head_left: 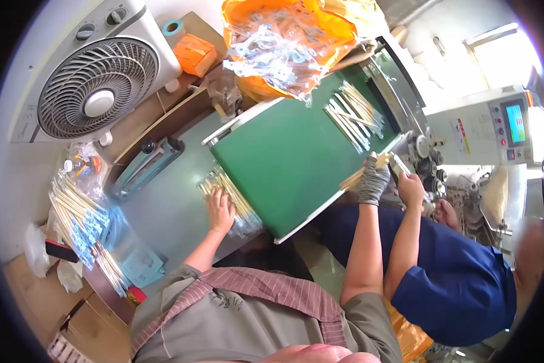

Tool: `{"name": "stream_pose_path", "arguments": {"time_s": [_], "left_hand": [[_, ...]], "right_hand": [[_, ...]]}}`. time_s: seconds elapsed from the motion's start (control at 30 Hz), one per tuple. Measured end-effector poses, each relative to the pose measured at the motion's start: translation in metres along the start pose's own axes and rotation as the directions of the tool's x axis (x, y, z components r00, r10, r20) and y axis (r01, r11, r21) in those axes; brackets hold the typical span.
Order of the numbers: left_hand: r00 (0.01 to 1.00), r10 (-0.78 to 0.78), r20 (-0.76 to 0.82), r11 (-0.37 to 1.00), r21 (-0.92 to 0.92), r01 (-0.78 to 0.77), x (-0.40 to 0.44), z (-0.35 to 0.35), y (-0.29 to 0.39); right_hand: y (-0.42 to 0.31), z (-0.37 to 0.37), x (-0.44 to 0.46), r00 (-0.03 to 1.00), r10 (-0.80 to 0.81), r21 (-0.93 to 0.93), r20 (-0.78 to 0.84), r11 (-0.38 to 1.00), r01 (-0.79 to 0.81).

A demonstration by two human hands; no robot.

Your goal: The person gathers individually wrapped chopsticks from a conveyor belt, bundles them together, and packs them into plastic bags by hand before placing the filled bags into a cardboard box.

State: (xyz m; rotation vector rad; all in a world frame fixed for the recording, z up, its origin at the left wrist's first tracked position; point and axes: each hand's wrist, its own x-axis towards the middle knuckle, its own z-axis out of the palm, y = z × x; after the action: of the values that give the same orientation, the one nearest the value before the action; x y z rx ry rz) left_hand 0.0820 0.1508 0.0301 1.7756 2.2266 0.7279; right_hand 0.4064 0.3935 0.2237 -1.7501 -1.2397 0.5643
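Observation:
Bare and with its fingers spread, my left hand (pixel 220 210) rests on a pile of wrapped wooden sticks (pixel 240 199) at the left end of the green belt (pixel 272 163). My right hand (pixel 373 181), in a grey striped glove, is closed around a bundle of bare wooden sticks (pixel 352 180) at the belt's near right edge. The bundle's ends show on both sides of the fist. More wrapped sticks (pixel 353 115) lie on the far right part of the belt.
A co-worker in blue (pixel 447 272) stands close on the right, hands by the machine (pixel 429 163). A fan (pixel 96 91) is at upper left, an orange bag (pixel 290 48) behind the belt, and stacked wrapped sticks (pixel 81 221) at far left.

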Motion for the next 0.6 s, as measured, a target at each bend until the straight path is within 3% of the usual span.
{"name": "stream_pose_path", "arguments": {"time_s": [0.07,0.1,0.13,0.17,0.2,0.23,0.3,0.37,0.43,0.5,0.6], "left_hand": [[0.999,-0.01,0.031,1.0,0.008,0.009,-0.009,-0.004,0.006],[0.997,0.024,0.066,0.998,0.061,-0.028,-0.007,-0.007,0.012],[0.993,0.057,0.099,0.991,0.113,-0.068,-0.004,-0.007,0.017],[0.991,0.079,0.111,0.991,0.097,-0.09,-0.004,-0.002,0.016],[0.974,0.149,0.169,0.982,0.086,-0.166,-0.003,0.003,0.008],[0.952,0.213,0.219,0.969,0.077,-0.234,0.001,0.005,0.0],[0.929,0.268,0.255,0.959,0.017,-0.281,0.008,0.005,-0.013],[0.865,0.338,0.37,0.933,-0.011,-0.36,0.022,-0.001,-0.02],[0.846,0.359,0.395,0.92,0.004,-0.392,0.022,-0.008,-0.028],[0.842,0.369,0.394,0.911,0.024,-0.411,0.009,-0.012,-0.041],[0.874,0.303,0.38,0.93,0.084,-0.359,-0.017,-0.033,-0.065]], "right_hand": [[-0.018,0.001,-0.022,0.997,-0.079,-0.036,0.002,0.996,0.079],[-0.032,-0.001,-0.037,0.99,-0.065,-0.038,0.127,0.997,0.07],[-0.034,0.003,-0.051,0.989,0.009,-0.018,0.148,1.0,-0.007],[-0.039,0.001,-0.067,0.969,-0.059,-0.12,0.24,0.989,0.09],[-0.04,0.001,-0.08,0.951,-0.054,-0.059,0.303,0.995,0.076],[-0.047,-0.005,-0.091,0.92,-0.196,-0.12,0.339,0.961,0.249],[-0.037,-0.016,-0.104,0.909,-0.136,-0.201,0.394,0.952,0.229],[-0.026,-0.023,-0.118,0.932,0.015,-0.001,0.363,1.0,-0.016],[-0.03,-0.03,-0.131,0.929,0.097,0.119,0.357,0.982,-0.148],[-0.033,-0.046,-0.139,0.886,0.033,0.014,0.462,0.999,-0.045],[-0.02,-0.07,-0.148,0.902,-0.036,0.062,0.431,0.998,0.011]]}}
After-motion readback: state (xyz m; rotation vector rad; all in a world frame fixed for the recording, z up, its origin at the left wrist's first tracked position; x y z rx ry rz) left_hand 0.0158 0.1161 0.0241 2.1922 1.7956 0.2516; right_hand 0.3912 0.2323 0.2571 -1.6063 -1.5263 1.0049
